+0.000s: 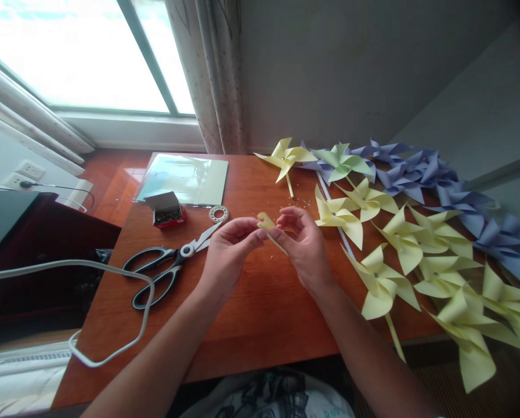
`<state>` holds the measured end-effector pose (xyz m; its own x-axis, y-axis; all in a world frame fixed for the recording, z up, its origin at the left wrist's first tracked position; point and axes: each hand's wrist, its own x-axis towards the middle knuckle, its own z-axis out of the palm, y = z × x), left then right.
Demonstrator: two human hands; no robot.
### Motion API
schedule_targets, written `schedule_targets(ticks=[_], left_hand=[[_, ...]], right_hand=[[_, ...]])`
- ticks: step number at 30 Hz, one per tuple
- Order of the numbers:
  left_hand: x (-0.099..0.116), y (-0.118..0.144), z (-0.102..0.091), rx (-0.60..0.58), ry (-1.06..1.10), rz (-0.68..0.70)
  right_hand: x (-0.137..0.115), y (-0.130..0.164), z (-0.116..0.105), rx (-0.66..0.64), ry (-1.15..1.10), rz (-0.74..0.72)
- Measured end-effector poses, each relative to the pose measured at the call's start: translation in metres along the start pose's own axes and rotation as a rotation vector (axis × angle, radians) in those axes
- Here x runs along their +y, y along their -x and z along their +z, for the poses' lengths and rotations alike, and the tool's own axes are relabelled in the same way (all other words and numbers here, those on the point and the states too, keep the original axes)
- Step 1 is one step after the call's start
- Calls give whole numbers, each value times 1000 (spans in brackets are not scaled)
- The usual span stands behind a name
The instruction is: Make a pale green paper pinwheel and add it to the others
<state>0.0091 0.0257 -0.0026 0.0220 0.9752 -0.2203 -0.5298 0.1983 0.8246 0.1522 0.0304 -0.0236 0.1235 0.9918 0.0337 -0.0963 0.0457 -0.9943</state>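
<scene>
My left hand [227, 249] and my right hand [301, 244] meet above the middle of the wooden table [251, 313]. Between their fingertips they pinch a small piece of pale yellow paper [266, 222], with a thin yellow strip running down and to the right from it. Just to the right lie several finished yellow paper pinwheels [399, 238], touching one another. Black-handled scissors [168, 267] lie on the table to the left of my left hand.
Purple pinwheels [416, 171] and a green one [340, 162] line the far right edge. A small open box of pins [168, 210], a tape roll [219, 213] and a sheet stack [184, 179] sit at the back left. A white cable [112, 302] loops over the left edge.
</scene>
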Motion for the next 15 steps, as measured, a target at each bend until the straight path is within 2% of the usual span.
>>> schedule_targets(ticks=[3, 8, 15], left_hand=[[0, 0, 1, 6, -13, 2], [-3, 1, 0, 11, -60, 71], [-8, 0, -3, 84, -75, 94]], right_hand=[[-1, 2, -1, 74, 140, -150], [-10, 9, 0, -9, 470, -485], [-4, 10, 0, -29, 678, -635]])
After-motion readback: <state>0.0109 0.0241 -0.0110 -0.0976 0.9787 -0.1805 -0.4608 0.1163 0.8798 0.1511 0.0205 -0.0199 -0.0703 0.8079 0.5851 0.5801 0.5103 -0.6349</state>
